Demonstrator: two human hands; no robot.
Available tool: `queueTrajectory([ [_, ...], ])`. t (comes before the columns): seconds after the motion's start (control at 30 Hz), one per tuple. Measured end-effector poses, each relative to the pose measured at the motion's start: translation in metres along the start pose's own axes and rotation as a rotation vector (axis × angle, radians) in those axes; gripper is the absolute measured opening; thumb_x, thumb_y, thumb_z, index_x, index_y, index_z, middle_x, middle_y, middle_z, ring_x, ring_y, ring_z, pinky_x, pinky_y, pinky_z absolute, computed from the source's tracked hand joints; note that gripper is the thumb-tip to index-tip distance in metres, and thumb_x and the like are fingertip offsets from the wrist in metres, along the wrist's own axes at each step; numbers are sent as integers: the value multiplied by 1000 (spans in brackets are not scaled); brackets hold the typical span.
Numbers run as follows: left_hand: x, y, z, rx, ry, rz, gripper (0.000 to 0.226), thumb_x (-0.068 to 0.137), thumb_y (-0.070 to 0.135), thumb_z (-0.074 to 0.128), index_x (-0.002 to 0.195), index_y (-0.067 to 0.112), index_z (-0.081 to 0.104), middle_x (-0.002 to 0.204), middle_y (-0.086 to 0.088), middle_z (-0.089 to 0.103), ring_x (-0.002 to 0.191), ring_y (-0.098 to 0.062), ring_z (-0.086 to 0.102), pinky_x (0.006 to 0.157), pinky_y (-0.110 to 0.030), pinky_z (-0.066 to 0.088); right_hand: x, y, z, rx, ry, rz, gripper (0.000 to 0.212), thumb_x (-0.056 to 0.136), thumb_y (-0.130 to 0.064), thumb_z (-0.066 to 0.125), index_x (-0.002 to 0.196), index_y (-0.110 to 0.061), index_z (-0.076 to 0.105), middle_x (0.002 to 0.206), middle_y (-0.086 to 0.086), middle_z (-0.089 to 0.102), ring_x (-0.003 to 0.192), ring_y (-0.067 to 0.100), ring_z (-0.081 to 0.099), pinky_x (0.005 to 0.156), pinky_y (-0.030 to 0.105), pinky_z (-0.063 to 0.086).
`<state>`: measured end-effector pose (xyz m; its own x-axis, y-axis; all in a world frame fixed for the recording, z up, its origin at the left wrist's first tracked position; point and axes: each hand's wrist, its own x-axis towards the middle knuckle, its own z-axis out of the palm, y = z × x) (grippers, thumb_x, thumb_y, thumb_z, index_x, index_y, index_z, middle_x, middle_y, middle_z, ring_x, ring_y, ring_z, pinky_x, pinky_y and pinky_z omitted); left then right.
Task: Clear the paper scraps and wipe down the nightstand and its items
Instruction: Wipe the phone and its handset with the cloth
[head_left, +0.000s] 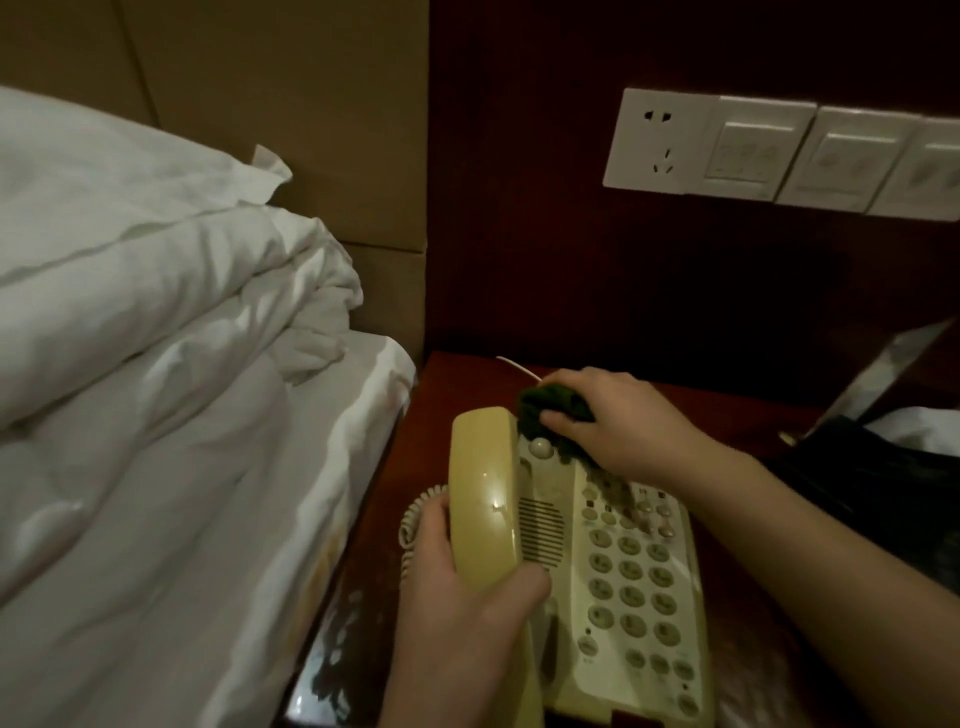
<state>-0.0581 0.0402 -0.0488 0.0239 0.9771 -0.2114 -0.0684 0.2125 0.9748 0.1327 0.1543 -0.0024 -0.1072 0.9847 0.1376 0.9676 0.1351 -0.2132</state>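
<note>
A: Step in hand, as I read it: wiping the telephone (613, 561) on the nightstand (753, 426). The phone sits at the near left of the dark wood top, right beside the bed (182, 415).

B: Left hand (467, 597)?

A: Curled round the lower part of the cream handset (485, 499), thumb across its inner face near the speaker grille, fingers behind. The handset looks tipped a little off its cradle, though I can't say for certain. The coiled cord (415, 525) shows just behind the fingers.

B: Right hand (618, 421)?

A: Closed on a bunched dark green cloth (550, 410), pressing it at the top of the phone's base, near the round cradle button. Fingers mostly folded over the cloth; thumb on its near side.

B: How to do it well?

A: My judgement: keep the handset lifted clear so the cloth reaches the cradle well, where dust collects. Work from top down across the keypad with light pressure, so keys aren't jammed. Then wipe the handset itself, and the wood under the phone.

B: Hazards?

A: The cord could snag the cloth. A thin pale cable (519, 370) runs off behind the right hand; better not tug it.

B: Paper scraps?

A: None I can identify. Something pale lies at the far right by a dark object (883, 483); too dim to name.
</note>
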Motion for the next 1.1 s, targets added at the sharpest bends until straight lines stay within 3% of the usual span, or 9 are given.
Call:
queueTrajectory([
  [0.1, 1, 1, -1, 5, 12, -9, 68, 49, 32, 76, 115, 41, 61, 92, 3, 73, 76, -15, 71, 78, -45, 61, 14, -11, 8, 74, -39, -24, 35, 100, -43, 59, 135, -42, 55, 119, -9, 66, 105, 14, 65, 87, 41, 59],
  [0.2, 1, 3, -1, 23, 3, -8, 69, 50, 33, 75, 117, 42, 59, 97, 2, 71, 80, -16, 71, 75, -40, 60, 14, 0, 1, 162, -98, 47, 33, 100, -46, 58, 133, -46, 54, 112, -11, 67, 94, 9, 66, 81, 38, 61],
  [0.43, -2, 2, -1, 3, -18, -16, 63, 52, 34, 76, 112, 42, 60, 89, 6, 74, 76, -13, 73, 73, -40, 60, -16, 37, -38, 50, -209, 173, 31, 100, -42, 59, 131, -41, 58, 106, -15, 67, 92, 3, 66, 77, 26, 59],
  [0.63, -1, 5, 0, 49, -9, -14, 74, 46, 41, 76, 117, 43, 57, 90, 5, 73, 77, -14, 72, 77, -44, 62, 5, 14, -12, 66, -124, 88, 32, 99, -48, 58, 131, -44, 56, 106, -15, 67, 91, 5, 65, 78, 30, 60],
  [0.77, -2, 6, 2, 87, -1, -1, 69, 51, 38, 75, 117, 43, 55, 95, 3, 71, 78, -14, 71, 76, -42, 62, 15, 1, -1, 143, -120, 35, 33, 100, -49, 57, 132, -45, 55, 109, -11, 68, 93, 10, 67, 80, 39, 62],
  [1.0, -2, 2, 0, 95, -4, 18, 63, 54, 35, 75, 114, 40, 58, 90, 10, 75, 76, -10, 74, 75, -43, 63, -26, 52, -31, -23, -128, 152, 31, 100, -44, 57, 131, -47, 53, 112, -14, 67, 94, 5, 65, 79, 33, 61],
  [1.1, -2, 0, 0, 104, -6, 39, 63, 58, 33, 79, 117, 37, 57, 90, 10, 75, 74, -7, 73, 68, -36, 60, -46, 72, -40, -47, -133, 211, 30, 99, -46, 57, 130, -47, 54, 112, -14, 67, 93, 6, 66, 80, 34, 60],
])
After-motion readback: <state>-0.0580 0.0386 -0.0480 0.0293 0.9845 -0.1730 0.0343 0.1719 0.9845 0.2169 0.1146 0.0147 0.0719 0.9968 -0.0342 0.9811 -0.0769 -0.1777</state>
